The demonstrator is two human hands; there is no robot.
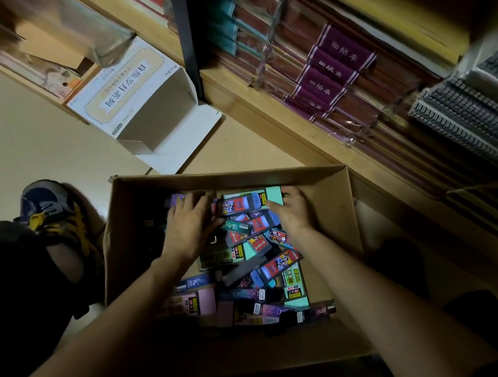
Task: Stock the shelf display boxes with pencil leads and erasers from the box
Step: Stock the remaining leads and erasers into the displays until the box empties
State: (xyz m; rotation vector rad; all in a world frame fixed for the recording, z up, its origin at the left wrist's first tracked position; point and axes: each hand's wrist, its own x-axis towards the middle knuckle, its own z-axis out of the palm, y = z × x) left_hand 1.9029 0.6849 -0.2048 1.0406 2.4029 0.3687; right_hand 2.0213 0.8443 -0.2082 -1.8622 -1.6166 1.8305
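Brown cardboard box point(328, 199), multicoloured packets point(265, 241) (blue, red, teal, purple), white display box point(129, 99), purple-banded notebooks point(331, 74)

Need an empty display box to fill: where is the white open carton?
The white open carton lies on the floor beyond the brown cardboard box, left of centre, against the wooden shelf.

Bare forearms; dark trousers point(12, 272); yellow-laced shoe point(52, 213)

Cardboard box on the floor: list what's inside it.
The cardboard box holds a loose heap of small packets, with the left hand and right hand resting among them. Lower layers are covered.
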